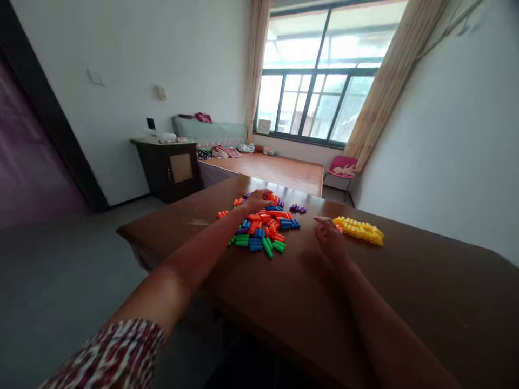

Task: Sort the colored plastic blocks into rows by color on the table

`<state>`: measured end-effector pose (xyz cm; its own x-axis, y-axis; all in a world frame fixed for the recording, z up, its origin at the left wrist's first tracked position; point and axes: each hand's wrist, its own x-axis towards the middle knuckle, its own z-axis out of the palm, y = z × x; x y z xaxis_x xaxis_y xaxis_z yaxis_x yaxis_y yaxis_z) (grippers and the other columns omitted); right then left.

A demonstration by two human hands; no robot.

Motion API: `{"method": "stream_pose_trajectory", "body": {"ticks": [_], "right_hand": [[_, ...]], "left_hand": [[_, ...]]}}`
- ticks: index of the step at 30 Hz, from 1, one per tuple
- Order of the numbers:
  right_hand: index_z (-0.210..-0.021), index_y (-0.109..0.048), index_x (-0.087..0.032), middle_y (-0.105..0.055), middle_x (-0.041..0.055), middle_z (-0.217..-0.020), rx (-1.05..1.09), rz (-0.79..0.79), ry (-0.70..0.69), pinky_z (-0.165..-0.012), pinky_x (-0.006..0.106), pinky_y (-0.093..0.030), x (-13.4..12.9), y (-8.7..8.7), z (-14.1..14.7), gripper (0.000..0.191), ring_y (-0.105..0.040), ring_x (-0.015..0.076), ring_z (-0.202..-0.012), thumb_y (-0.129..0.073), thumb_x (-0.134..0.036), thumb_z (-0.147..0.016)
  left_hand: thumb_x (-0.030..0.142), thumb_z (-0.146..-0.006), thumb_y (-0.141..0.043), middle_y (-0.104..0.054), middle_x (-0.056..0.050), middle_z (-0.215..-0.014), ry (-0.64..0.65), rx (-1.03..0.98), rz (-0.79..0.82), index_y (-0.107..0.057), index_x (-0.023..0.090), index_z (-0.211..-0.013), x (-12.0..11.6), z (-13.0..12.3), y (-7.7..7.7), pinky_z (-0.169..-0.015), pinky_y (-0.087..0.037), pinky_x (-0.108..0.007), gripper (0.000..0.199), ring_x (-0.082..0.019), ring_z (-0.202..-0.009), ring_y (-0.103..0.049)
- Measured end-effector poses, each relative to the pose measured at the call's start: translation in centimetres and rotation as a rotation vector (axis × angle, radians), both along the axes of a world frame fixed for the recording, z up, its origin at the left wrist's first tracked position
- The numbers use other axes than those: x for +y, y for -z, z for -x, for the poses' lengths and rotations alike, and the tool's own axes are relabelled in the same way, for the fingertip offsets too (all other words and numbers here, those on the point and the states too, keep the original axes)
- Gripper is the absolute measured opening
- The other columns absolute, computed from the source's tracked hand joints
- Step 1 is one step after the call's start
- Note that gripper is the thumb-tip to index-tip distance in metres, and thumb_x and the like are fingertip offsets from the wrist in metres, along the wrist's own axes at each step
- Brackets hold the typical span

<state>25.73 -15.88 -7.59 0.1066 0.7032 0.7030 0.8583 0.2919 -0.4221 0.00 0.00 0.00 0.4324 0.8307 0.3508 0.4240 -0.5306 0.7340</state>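
A heap of small plastic building pieces in orange, blue, green and purple lies on the brown table. My left hand reaches over its far side, with curled fingers closed on an orange building piece; the fingertips are partly hidden. To the right, my right hand is low over the tabletop, its fingers apart. Just beyond it, an orange piece shows at the left end of a block of joined yellow pieces. A few purple pieces lie between my hands, farther back.
The table spreads out around both arms. Behind it stands a bed with cloth items, and a dark cabinet is at the left. A pink chair stands by the curtain below the window.
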Motion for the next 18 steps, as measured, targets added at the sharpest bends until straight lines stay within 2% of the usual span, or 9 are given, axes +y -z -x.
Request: {"method": "stream_pose_trajectory", "body": {"ticks": [2,4,8,11,13,15,18], "right_hand": [[-0.134,-0.051,-0.024,-0.056,0.0118,-0.124,-0.012,0.02,-0.106,-0.067,0.035,-0.057,0.0,-0.6,1.8,0.048,-0.062,0.0179,-0.078,-0.056,-0.04,-0.088],[-0.138,-0.047,-0.026,-0.052,0.0121,-0.131,-0.027,0.04,-0.178,-0.069,0.034,-0.057,-0.1,-1.0,3.2,0.055,-0.063,0.0196,-0.086,-0.059,-0.04,-0.086],[-0.129,-0.057,-0.027,-0.056,0.0104,-0.13,-0.061,0.081,-0.226,-0.077,0.036,-0.055,-0.3,-1.3,3.5,0.041,-0.063,0.0207,-0.092,-0.053,-0.035,-0.089],[-0.122,-0.062,-0.025,-0.063,0.0099,-0.119,-0.019,0.096,-0.128,-0.081,0.038,-0.053,-0.5,-1.3,0.1,0.037,-0.064,0.0202,-0.086,-0.057,-0.033,-0.086],[-0.12,-0.062,-0.022,-0.067,0.009,-0.107,0.074,0.103,0.05,-0.08,0.039,-0.053,-0.9,-0.9,-3.9,0.039,-0.064,0.0202,-0.081,-0.058,-0.034,-0.083],[-0.118,-0.062,-0.019,-0.069,0.0082,-0.097,0.185,0.146,0.267,-0.078,0.039,-0.053,-1.5,0.2,-8.3,0.041,-0.064,0.0205,-0.076,-0.059,-0.036,-0.08],[-0.11,-0.065,-0.017,-0.07,0.0094,-0.097,0.266,0.291,0.445,-0.079,0.041,-0.052,-2.2,2.5,-13.1,0.04,-0.064,0.0224,-0.078,-0.063,-0.035,-0.075]], "left_hand": [[0.022,-0.071,-0.069,-0.072,-0.008,-0.097,0.125,-0.006,0.023,-0.066,0.009,-0.112,-2.4,-2.4,1.3,-0.075,-0.053,-0.025,0.043,-0.018,-0.086,-0.067],[0.026,-0.074,-0.068,-0.072,-0.005,-0.094,0.217,-0.015,0.029,-0.067,0.012,-0.108,-4.7,-4.5,2.7,-0.073,-0.053,-0.025,0.037,-0.017,-0.084,-0.067],[0.032,-0.077,-0.066,-0.071,-0.004,-0.09,0.294,-0.045,-0.002,-0.068,0.014,-0.105,-7.8,-6.9,5.0,-0.074,-0.054,-0.027,0.034,-0.017,-0.083,-0.066],[0.034,-0.08,-0.065,-0.068,-0.008,-0.107,0.249,-0.137,-0.064,-0.062,0.015,-0.118,-8.6,-7.1,5.6,-0.077,-0.055,-0.029,0.043,-0.018,-0.088,-0.066],[0.032,-0.082,-0.063,-0.064,-0.01,-0.115,0.229,-0.193,-0.118,-0.06,0.016,-0.121,-8.7,-6.7,5.6,-0.076,-0.056,-0.028,0.043,-0.018,-0.093,-0.065],[0.028,-0.084,-0.059,-0.063,-0.01,-0.113,0.219,-0.204,-0.164,-0.062,0.015,-0.118,-8.7,-6.2,5.4,-0.073,-0.057,-0.027,0.036,-0.018,-0.094,-0.064],[0.022,-0.085,-0.054,-0.064,-0.008,-0.111,0.216,-0.176,-0.226,-0.066,0.017,-0.11,-8.3,-5.7,5.3,-0.071,-0.057,-0.026,0.028,-0.017,-0.093,-0.065]]}}
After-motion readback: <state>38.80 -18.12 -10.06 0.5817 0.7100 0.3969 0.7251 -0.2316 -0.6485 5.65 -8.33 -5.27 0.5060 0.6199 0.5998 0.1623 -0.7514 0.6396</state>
